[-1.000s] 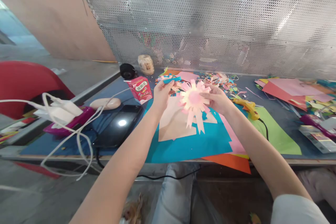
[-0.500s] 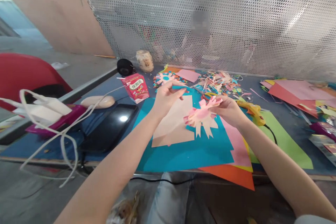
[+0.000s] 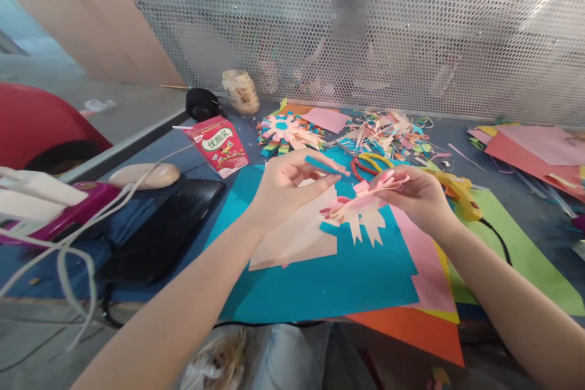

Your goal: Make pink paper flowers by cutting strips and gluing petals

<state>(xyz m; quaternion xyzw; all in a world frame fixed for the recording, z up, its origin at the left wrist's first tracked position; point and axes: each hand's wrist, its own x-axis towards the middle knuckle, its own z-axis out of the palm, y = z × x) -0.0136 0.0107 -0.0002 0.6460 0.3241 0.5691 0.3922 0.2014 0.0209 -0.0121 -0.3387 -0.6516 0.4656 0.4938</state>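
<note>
My right hand [image 3: 414,195] pinches the edge of a pink and cream fringed paper flower [image 3: 359,204], its cut strips spread and some hanging down. To its left is my left hand [image 3: 292,186], thumb and fingers bent close together around a narrow blue piece of paper [image 3: 322,163], which is partly hidden by the fingers. The left fingertips are near the flower but apart from it. Beneath both hands lie a cream sheet [image 3: 297,241] and a larger blue sheet [image 3: 320,292]. Behind the flower are scissors with red and yellow handles [image 3: 375,161].
A layered paper flower [image 3: 286,128] and a pile of paper scraps [image 3: 388,131] lie at the back. A yellow glue gun [image 3: 461,195] rests on green paper at right. At left stand a pink drink carton [image 3: 222,146], a black phone [image 3: 169,231] and white cables [image 3: 64,256].
My view has moved closer to the table. My left hand has come nearer the flower, the blue piece moving with it. The flower has tilted flatter in my right hand.
</note>
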